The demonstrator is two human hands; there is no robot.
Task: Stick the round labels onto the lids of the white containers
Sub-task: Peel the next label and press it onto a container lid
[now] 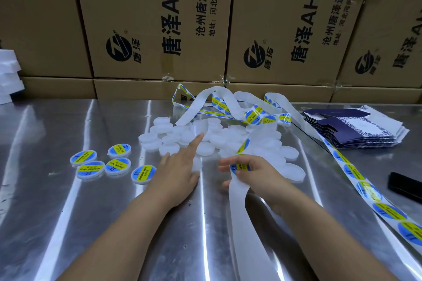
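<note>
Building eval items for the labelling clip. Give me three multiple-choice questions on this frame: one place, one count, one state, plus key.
1. Where do the labelled containers lie relative to the unlabelled pile?
A) left of it
B) right of it
C) behind it

2. How many containers carry labels?
A) three
B) five
C) eight

3. What is the right hand doing?
A) resting flat, empty
B) pinching the label strip
C) gripping a container

Key:
1 A, they sit grouped on the person's left.
2 B, five blue-and-yellow tops show.
3 B, its fingers curl round the strip.
</note>
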